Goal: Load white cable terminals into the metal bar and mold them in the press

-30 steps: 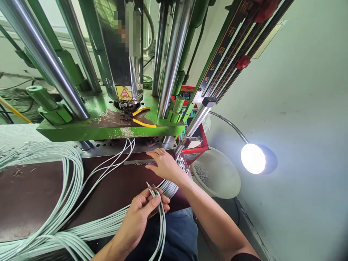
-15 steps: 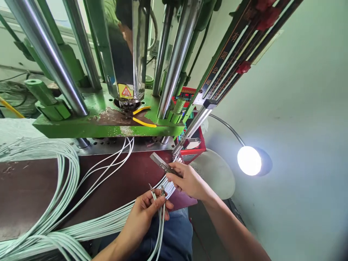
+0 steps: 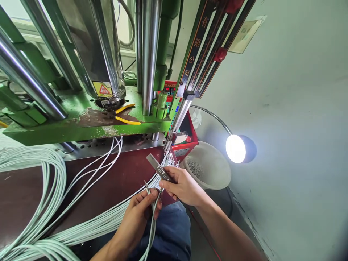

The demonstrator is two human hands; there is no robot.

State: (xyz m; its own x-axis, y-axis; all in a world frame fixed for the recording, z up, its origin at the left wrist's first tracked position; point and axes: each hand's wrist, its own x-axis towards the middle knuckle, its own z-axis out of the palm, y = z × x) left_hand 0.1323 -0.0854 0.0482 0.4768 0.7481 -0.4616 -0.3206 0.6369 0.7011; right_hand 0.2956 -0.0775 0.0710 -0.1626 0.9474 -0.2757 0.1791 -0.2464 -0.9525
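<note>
My left hand [image 3: 137, 217] is closed round a small bunch of pale green cables [image 3: 151, 228] whose metal plug ends stick up above my fingers. Just to its right, my right hand [image 3: 181, 186] grips a narrow grey metal strip [image 3: 157, 167] with small slots, tilted up to the left. The strip's lower end is close to the cable tips. Both hands hover over the front edge of a dark brown table [image 3: 114, 181], above my lap.
A green press machine [image 3: 89, 125] with steel columns stands behind the table, yellow-handled pliers [image 3: 125, 117] lying on its plate. Many more pale cables [image 3: 40, 203] loop over the table's left. A white bowl [image 3: 210, 170] and a lit gooseneck lamp [image 3: 236, 148] are to the right.
My right hand picked the metal strip up off the table near the machine and brought it back toward my left hand. The left hand kept hold of its cables. The view shifted right.
</note>
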